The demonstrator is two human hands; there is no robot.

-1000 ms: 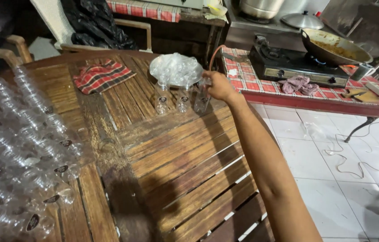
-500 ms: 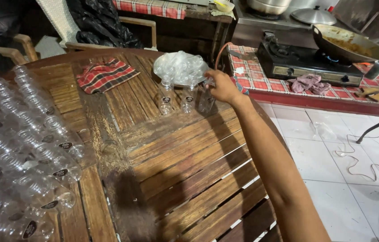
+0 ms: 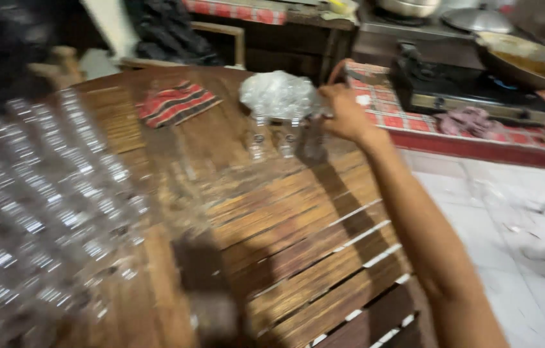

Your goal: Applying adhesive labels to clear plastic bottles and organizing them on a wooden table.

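The right hand was stretched out across the wooden table, its fingers closed around the top of a small clear glass jar at the far edge. The frame was blurred, so the grip itself could be read only roughly; the hand seemed clamped on the jar, which stood on the slats. The left hand was not in view.

Just beside that jar, to its left, stood two more clear jars, all three in a short row and all upright, their long axes vertical and their mouths toward the ceiling. Behind them lay a crumpled clear plastic bag, touching or nearly touching their tops.

As a judgement, the work looked barely begun: three jars stood out on the table, while a big mass of clear jars, packed in rows, lay at the near left of the table, blurred and too smeared to count.

Farther off, a red checked cloth lay on the table, and beyond the edge stood a gas stove with a pan.
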